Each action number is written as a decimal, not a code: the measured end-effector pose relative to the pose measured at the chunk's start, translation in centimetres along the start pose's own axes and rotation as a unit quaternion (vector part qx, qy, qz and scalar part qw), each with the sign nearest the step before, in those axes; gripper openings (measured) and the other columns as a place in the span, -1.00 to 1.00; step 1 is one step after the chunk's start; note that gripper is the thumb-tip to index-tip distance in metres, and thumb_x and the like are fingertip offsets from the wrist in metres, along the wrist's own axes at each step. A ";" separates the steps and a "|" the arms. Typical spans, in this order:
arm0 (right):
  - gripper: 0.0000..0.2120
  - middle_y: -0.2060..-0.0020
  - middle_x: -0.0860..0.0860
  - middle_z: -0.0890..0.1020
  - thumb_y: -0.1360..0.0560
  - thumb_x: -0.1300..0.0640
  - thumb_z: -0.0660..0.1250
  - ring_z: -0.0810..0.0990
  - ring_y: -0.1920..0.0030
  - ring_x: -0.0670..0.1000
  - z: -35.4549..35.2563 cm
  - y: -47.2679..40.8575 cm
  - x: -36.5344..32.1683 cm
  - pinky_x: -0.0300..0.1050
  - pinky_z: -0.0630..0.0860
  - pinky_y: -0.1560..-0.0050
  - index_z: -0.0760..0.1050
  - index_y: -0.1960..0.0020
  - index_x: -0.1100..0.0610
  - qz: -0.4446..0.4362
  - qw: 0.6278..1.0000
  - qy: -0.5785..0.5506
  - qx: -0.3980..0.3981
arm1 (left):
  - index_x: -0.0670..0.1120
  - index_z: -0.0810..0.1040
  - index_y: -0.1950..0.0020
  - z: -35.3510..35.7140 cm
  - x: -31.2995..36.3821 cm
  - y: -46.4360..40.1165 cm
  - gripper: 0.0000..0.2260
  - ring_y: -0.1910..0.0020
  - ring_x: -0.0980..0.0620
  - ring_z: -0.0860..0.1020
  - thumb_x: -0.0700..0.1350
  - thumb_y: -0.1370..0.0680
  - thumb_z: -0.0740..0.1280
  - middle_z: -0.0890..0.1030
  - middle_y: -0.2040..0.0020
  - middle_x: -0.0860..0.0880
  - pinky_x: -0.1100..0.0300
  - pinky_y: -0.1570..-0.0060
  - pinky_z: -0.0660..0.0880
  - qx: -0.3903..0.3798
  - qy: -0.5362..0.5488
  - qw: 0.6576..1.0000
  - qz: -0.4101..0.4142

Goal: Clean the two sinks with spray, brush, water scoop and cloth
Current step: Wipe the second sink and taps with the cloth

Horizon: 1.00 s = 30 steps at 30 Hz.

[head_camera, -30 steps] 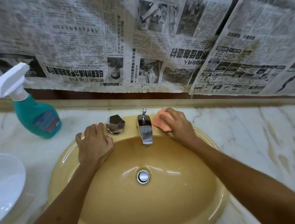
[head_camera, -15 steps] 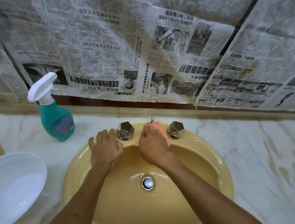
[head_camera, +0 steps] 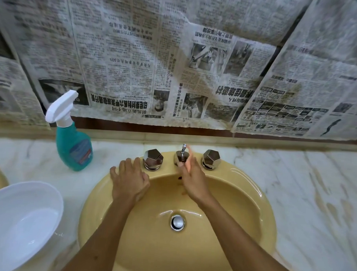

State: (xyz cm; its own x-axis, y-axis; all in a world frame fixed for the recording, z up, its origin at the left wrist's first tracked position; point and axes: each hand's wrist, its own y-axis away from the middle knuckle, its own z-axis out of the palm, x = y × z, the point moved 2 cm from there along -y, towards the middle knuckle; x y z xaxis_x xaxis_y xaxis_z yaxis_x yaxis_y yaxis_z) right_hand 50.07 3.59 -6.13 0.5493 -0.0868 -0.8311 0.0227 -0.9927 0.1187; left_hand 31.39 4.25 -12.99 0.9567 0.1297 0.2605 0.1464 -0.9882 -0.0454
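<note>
i see the yellow sink set in the marble table, my left grip flat and relaxed on its rim, my nearer right grip blurred, pressing the cloth against the upright tap.

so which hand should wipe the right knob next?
Right. The right hand is at the faucet, beside the right knob, probably with the cloth; the left hand rests on the sink rim.

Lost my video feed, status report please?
Left hand resting flat on sink rim. Right hand at the faucet, motion-blurred; cloth barely visible, grip unclear. Spray bottle standing clear.
</note>
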 end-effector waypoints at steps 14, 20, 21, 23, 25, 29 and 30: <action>-0.48 -0.39 0.21 0.31 -0.65 -0.08 0.06 0.24 -0.41 0.18 2.7 1.3 -1.3 -0.01 0.25 -0.38 0.29 -0.43 0.29 0.008 0.960 0.270 0.075 | -0.09 0.24 -0.49 -2.3 -3.2 1.5 -0.56 -0.42 -0.05 0.31 0.02 -0.64 0.12 0.33 -0.48 -0.07 -0.04 -0.43 0.21 -0.053 0.048 0.997 0.029; -0.43 -0.13 0.17 0.57 -0.65 -0.14 -0.05 0.48 -0.19 0.18 4.8 -1.3 -4.2 0.04 0.38 -0.23 0.50 -0.21 0.29 -0.031 0.945 0.311 0.095 | -0.13 0.35 -0.49 -1.9 -4.6 4.0 -0.41 -0.39 -0.14 0.39 0.12 -0.58 -0.11 0.38 -0.48 -0.14 -0.12 -0.33 0.34 -0.022 0.009 1.000 0.000; -0.49 -0.03 0.14 0.61 -0.67 -0.12 -0.01 0.53 -0.10 0.19 5.4 -2.4 -5.1 0.02 0.42 -0.12 0.54 -0.12 0.25 -0.017 0.963 0.259 0.077 | -0.13 0.34 -0.49 -1.9 -4.5 3.8 -0.41 -0.41 -0.14 0.38 0.11 -0.57 -0.10 0.37 -0.48 -0.14 -0.10 -0.37 0.32 -0.024 0.018 1.000 -0.003; -0.53 0.02 0.08 0.65 -0.67 -0.11 0.00 0.57 -0.05 0.16 7.1 -4.7 -6.4 -0.02 0.40 -0.10 0.58 -0.10 0.16 0.019 0.986 0.162 0.042 | -0.15 0.37 -0.47 -2.0 -4.6 3.6 -0.40 -0.39 -0.15 0.39 0.09 -0.54 -0.09 0.40 -0.46 -0.16 -0.08 -0.39 0.29 -0.016 0.055 0.998 -0.009; -0.57 -0.06 0.10 0.64 -0.67 -0.08 0.02 0.53 -0.11 0.14 8.9 -6.3 -6.4 0.00 0.31 -0.17 0.56 -0.15 0.14 0.037 0.985 0.156 0.061 | -0.17 0.39 -0.44 -2.0 -4.8 3.6 -0.44 -0.34 -0.14 0.42 0.05 -0.53 -0.03 0.45 -0.41 -0.16 -0.04 -0.39 0.29 -0.007 0.101 0.995 -0.022; -0.64 -0.17 0.12 0.52 -0.64 -0.04 0.11 0.45 -0.11 0.14 10.2 -5.6 -4.0 0.02 0.36 -0.09 0.45 -0.27 0.16 -0.131 0.913 0.379 0.077 | -0.13 0.35 -0.47 -2.0 -5.2 3.9 -0.57 -0.38 -0.10 0.39 -0.06 -0.61 0.14 0.44 -0.42 -0.13 0.02 -0.41 0.29 0.012 0.197 0.978 -0.073; -0.65 -0.17 0.12 0.53 -0.62 -0.04 0.14 0.46 -0.11 0.15 9.9 -5.6 -3.7 0.04 0.38 -0.07 0.45 -0.27 0.14 -0.194 0.872 0.445 0.056 | -0.12 0.35 -0.48 -2.1 -5.2 3.9 -0.56 -0.38 -0.10 0.39 -0.04 -0.61 0.13 0.44 -0.42 -0.12 0.03 -0.41 0.29 0.015 0.206 0.975 -0.076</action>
State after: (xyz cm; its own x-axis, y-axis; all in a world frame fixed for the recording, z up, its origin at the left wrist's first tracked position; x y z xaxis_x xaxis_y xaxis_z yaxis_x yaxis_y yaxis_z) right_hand 39.66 8.60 -9.12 0.9508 0.3074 -0.0391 0.2966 -0.9393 -0.1726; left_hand 26.45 -0.45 -12.52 0.7419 0.2249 0.6316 0.2922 -0.9563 -0.0028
